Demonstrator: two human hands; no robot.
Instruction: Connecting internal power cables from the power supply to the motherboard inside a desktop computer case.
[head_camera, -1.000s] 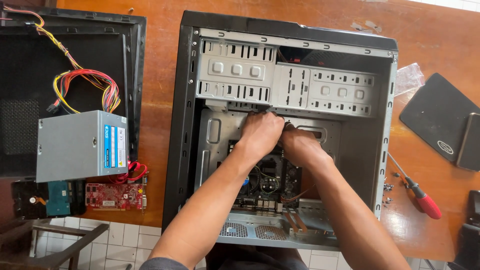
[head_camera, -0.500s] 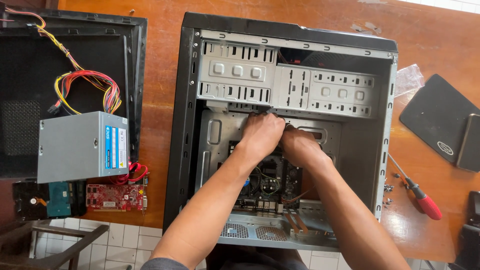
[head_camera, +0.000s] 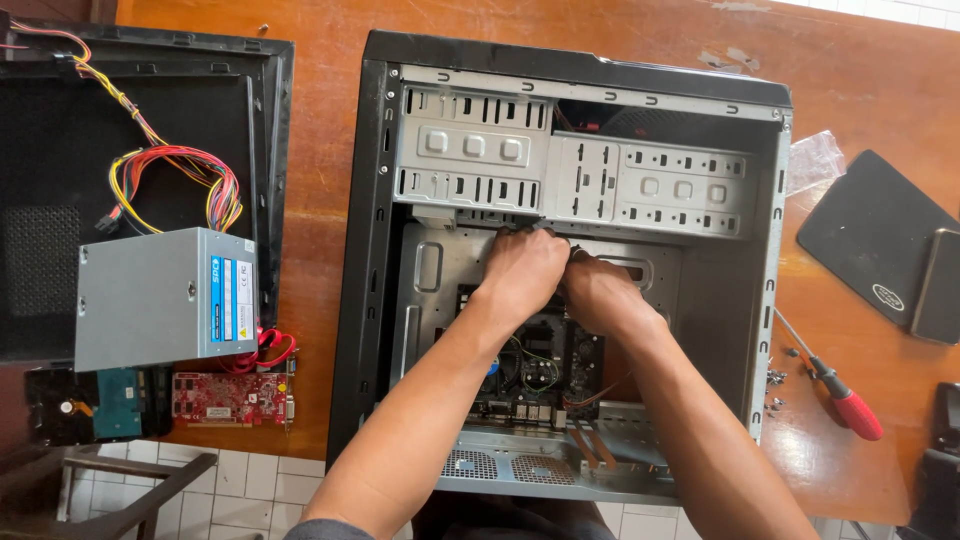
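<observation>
I see both hands deep inside the open computer case (head_camera: 380, 300) lying on the wooden worktop (head_camera: 330, 250). My left hand (head_camera: 525, 270) and right hand (head_camera: 600, 295) touch each other just below the drive bays (head_camera: 570, 175), above the motherboard (head_camera: 535, 360). Whether the fingers pinch anything I cannot tell; they curl out of sight. A power supply (head_camera: 165, 297) sits well left, a red-handled screwdriver (head_camera: 835, 385) right

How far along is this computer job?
Done: the power supply, red card and side panel lie outside the case. In hand: left hand and right hand work above the motherboard, which remains inside.
</observation>
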